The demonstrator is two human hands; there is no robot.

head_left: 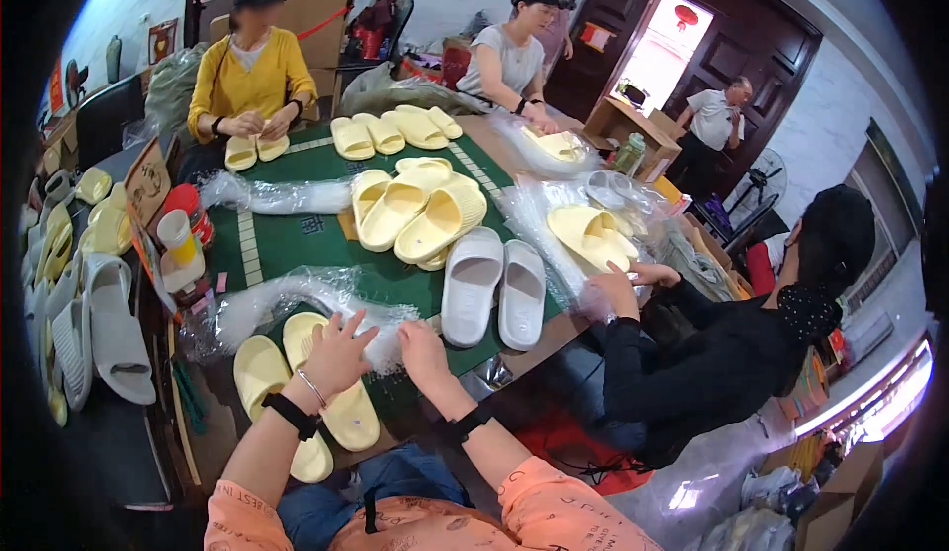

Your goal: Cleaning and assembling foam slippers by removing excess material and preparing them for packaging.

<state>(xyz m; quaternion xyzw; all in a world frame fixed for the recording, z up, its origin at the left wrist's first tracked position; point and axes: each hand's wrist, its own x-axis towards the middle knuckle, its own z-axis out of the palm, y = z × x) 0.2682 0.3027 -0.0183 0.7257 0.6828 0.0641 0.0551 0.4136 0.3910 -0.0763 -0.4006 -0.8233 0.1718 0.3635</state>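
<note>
My left hand (338, 355) is open, its fingers spread over a stack of clear plastic bags (267, 306) at the near side of the table. At the right end of that stack, my right hand (423, 355) has its fingers pinched on the edge of a plastic bag. Under and beside my left forearm lie pale yellow slippers, one on the left (259, 371) and another on the right (352, 421), partly hidden by my arm. A pair of light grey slippers, one (471, 289) beside the other (522, 299), stands right of my right hand.
Several yellow slippers (420, 210) are piled mid-table on the green mat (287, 240). Co-workers handle slippers: one in a yellow top (242, 82), one in grey (504, 62), one in black (692, 339) close at right. A cup (178, 240) and grey slippers (117, 334) are at left.
</note>
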